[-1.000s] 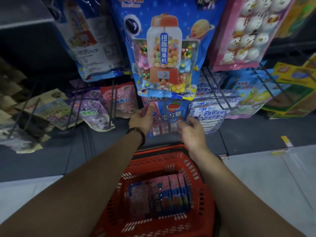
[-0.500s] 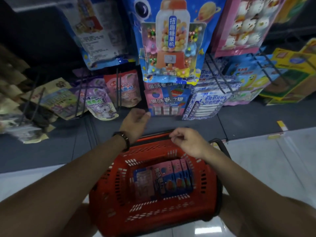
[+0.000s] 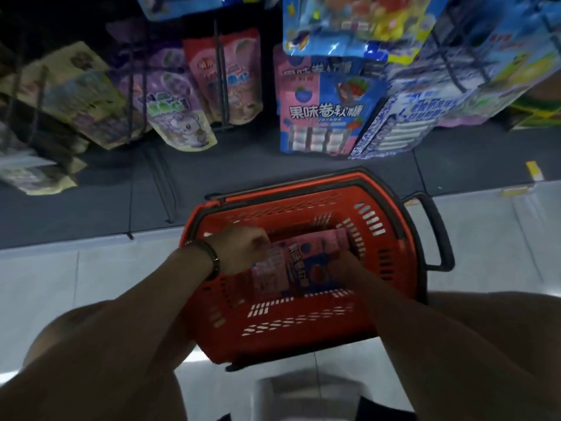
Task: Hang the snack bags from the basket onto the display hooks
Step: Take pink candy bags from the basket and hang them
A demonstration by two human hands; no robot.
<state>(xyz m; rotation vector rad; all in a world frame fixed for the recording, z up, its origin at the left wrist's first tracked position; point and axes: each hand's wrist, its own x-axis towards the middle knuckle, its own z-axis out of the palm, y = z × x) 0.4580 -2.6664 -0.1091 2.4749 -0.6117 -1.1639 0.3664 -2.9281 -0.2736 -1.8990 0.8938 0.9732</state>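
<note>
The left grip (image 3: 243, 252) is clenched, fingers curled over the upper left edge of a snack bag (image 3: 299, 262) inside the basket (image 3: 303, 326). The right grip (image 3: 344, 268) lies against the same bag's lower right part. Its fingertips are lost among the packs, so I cannot tell whether it is grasping or released. A dark band (image 3: 212, 259) circles the left wrist.

The bag is a flat, glossy rectangular pouch, pink on one side and blue on the other, with white characters down its face. It lies with others of its kind, all still in the basket's bottom.

The basket is red moulded plastic, its walls pierced with rows of slots. It has a dark rim, and a black handle (image 3: 437, 232) is folded out to the right. It stands on a pale tiled floor (image 3: 91, 278), just before the dark base shelf (image 3: 243, 174) of the display.

Above that, matching pink-and-blue bags (image 3: 318, 117) already hang in a stack. To their left thin dark wire hooks (image 3: 223, 74) carry a red pouch (image 3: 239, 77) and a lilac pouch (image 3: 179, 117) with a cartoon animal.
</note>
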